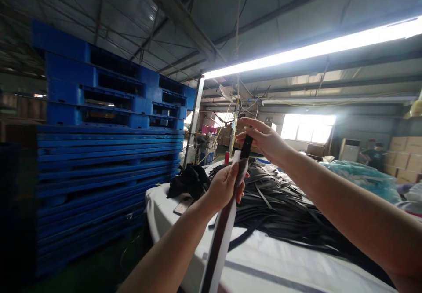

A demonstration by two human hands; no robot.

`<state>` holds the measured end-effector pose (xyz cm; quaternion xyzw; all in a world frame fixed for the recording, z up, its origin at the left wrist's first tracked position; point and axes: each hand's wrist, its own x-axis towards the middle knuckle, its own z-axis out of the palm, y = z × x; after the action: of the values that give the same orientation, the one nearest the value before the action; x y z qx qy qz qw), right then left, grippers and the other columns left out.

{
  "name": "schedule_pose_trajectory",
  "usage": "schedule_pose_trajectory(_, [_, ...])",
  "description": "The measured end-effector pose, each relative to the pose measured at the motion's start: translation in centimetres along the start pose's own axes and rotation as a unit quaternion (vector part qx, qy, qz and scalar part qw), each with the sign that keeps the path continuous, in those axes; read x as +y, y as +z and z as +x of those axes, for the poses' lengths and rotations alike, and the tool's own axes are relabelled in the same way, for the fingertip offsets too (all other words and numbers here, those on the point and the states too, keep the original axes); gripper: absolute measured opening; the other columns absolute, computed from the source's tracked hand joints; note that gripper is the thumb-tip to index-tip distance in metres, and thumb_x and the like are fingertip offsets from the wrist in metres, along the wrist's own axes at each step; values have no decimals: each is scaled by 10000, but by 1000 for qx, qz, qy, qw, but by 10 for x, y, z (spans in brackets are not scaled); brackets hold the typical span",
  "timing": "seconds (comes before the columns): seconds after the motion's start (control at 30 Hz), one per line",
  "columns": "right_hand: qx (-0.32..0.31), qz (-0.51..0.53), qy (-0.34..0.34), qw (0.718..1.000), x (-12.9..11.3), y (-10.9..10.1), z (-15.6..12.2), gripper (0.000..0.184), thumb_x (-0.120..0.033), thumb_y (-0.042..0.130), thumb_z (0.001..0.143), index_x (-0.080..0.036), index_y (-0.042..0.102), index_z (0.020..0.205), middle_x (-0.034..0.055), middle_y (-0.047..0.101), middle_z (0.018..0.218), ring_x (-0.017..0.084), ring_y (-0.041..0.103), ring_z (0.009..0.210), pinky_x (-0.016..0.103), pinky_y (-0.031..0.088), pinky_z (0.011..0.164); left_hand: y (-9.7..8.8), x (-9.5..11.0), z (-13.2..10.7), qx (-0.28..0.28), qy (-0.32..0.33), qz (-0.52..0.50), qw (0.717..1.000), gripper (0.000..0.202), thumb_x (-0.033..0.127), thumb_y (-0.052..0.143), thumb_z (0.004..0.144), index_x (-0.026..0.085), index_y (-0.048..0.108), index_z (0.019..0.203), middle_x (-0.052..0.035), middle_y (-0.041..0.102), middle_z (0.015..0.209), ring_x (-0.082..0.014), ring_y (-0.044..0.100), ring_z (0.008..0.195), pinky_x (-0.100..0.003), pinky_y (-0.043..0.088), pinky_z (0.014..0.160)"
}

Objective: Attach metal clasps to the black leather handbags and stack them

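My left hand (227,185) is closed around a long black belt (246,148) in a pale sleeve or strip (227,227), which runs down to the bottom edge of the view. The belt's dark end sticks up out of the left hand, with what look like small holes in it. At that upper end is my right hand (260,137), its fingers bent over the tip; the exact grip is partly hidden. Behind both hands, a big heap of black belts (280,209) lies on a white-covered table (260,258).
Blue pallets (108,152) are stacked high on the left. A black bundle (189,181) and a flat phone-like object (183,206) lie at the table's left edge. A lit tube lamp (296,51) hangs above. Back right are teal plastic bags (359,176), a person (375,154) and cartons (407,152).
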<state>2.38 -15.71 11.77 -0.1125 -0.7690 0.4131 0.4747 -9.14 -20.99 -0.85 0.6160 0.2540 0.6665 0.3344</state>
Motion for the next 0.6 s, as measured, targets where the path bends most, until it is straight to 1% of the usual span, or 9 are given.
schedule_pose_trajectory(0.03, [-1,-18,-12,1000,1,-1,2,378,-344,655,811,-198,606,1156,32,733,770,177,697,732,347,530,789,0,0,0,0,-2,1,1000,621,727,344,840,143,556,844,55,485,444,-74,440,318,-213,402,427])
schedule_pose_trajectory(0.1, [-12,-44,-12,999,4,-2,1,360,-431,620,828,-180,632,1086,43,730,757,179,695,716,346,535,773,-1,-1,-1,3,-8,-2,1000,630,738,338,833,147,554,841,59,482,444,-71,434,318,-212,405,431])
schedule_pose_trajectory(0.2, [-30,-64,-5,998,11,2,-8,427,-539,560,841,-177,636,1053,49,727,754,181,692,723,324,540,739,0,-2,1,5,-13,-14,1000,602,722,361,838,150,550,835,62,481,448,-71,431,315,-207,391,416])
schedule_pose_trajectory(0.27, [-44,-92,-14,995,16,5,-14,439,-548,583,823,-186,633,1065,45,727,779,183,687,715,307,545,686,1,-3,3,5,-10,-28,1000,573,697,383,847,150,549,830,61,484,447,-70,431,313,-205,390,413])
schedule_pose_trajectory(0.33, [-74,-131,-27,988,23,7,-18,429,-540,595,818,-185,641,1054,48,727,811,182,678,689,287,538,605,1,-4,6,7,-6,-35,999,552,677,399,854,147,553,824,57,487,445,-69,432,314,-203,393,415])
schedule_pose_trajectory(0.4, [-95,-160,-38,982,31,8,-18,434,-552,554,841,-176,650,1034,55,725,821,177,665,652,268,517,522,0,-3,8,11,-11,-34,999,551,672,407,853,143,558,816,54,486,437,-69,427,312,-200,388,406])
schedule_pose_trajectory(0.5, [-87,-170,-45,980,39,11,-16,450,-554,494,877,-163,656,1030,56,723,819,160,642,601,242,482,443,-5,1,6,15,-30,-27,999,563,680,413,846,140,565,798,55,473,423,-67,416,306,-196,383,392])
schedule_pose_trajectory(0.57, [-75,-178,-42,980,35,13,-21,430,-530,483,893,-163,661,1027,40,722,817,129,610,547,218,460,411,-4,3,2,32,-44,-32,998,577,697,425,832,139,567,783,63,459,417,-57,391,297,-191,376,382])
schedule_pose_trajectory(0.6, [-71,-188,-37,979,30,14,-27,403,-505,475,906,-169,664,1023,23,721,814,109,592,524,201,454,407,-1,3,1,35,-55,-37,997,583,702,434,825,137,571,784,63,462,424,-53,389,301,-188,375,381])
